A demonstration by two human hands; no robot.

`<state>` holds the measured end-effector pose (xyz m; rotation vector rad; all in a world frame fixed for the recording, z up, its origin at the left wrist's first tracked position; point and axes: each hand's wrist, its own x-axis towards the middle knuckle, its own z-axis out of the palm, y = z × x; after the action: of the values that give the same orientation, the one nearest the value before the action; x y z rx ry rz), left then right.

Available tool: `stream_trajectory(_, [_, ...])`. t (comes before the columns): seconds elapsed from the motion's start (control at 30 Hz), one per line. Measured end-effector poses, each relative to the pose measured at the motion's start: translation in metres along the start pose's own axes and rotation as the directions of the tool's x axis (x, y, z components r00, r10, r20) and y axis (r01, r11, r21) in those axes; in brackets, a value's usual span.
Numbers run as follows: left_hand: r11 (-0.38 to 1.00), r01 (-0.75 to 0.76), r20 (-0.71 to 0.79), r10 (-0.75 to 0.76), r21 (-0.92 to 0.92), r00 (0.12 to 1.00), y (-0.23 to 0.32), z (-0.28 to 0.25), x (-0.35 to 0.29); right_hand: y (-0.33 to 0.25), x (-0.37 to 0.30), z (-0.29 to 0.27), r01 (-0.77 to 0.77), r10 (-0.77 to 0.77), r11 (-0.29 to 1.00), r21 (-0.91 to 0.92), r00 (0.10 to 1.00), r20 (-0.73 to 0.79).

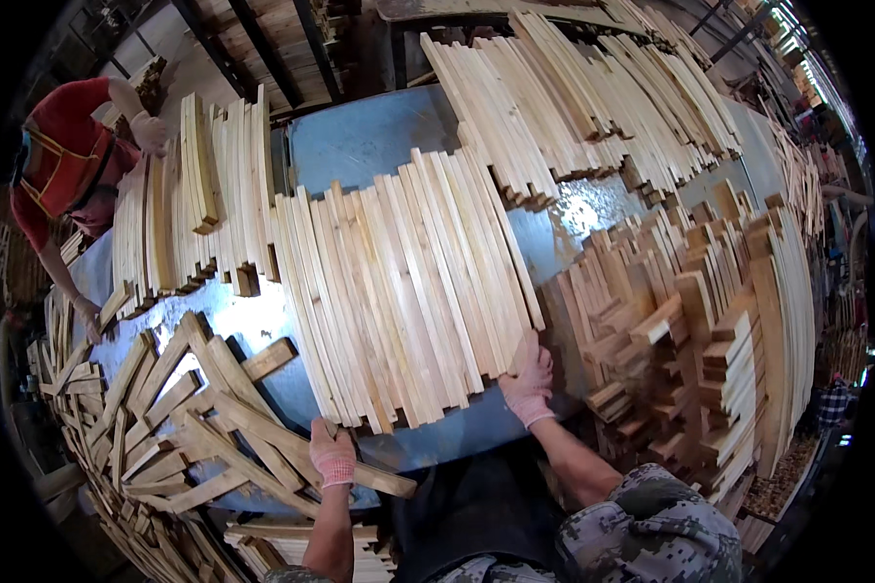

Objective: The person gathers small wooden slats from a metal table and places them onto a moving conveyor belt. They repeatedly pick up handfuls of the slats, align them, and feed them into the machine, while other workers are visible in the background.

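A row of pale wooden strips (403, 291) lies side by side on a blue metal table in front of me, with uneven near ends. My left hand (332, 454), in a pinkish-white glove, is closed at the row's near left corner. Its fingers are partly hidden. At the near right corner my right hand (529, 381), gloved alike, has its fingers bent around the outermost strip. A loose wooden slat (384, 480) lies just beside my left hand, pointing toward my body.
Jumbled wooden slats (224, 418) cover the table's left. Stacked wood pieces (710, 340) rise close by on the right. More strips (554, 117) lie at the far right. A co-worker in red (73, 146) stands at the far left, hands by another row (199, 199). Blue tabletop (369, 131) shows beyond.
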<state>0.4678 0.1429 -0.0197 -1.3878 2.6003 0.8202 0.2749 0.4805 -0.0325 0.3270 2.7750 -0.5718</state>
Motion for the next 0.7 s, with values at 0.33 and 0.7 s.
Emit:
stream_trajectory(0.33, [0.947,-0.153,-0.040,0.170,0.281,0.985,-0.055,-0.012,-0.064,0.043,-0.053,-0.010,0.111,-0.113,0.993,0.033,0.991,0.073])
stream_trajectory(0.7, [0.919,0.351,-0.130,-0.332,0.177,0.934,-0.015,0.009,-0.130,0.047,-0.050,-0.012,0.098,-0.094,0.995,-0.035,0.990,0.109])
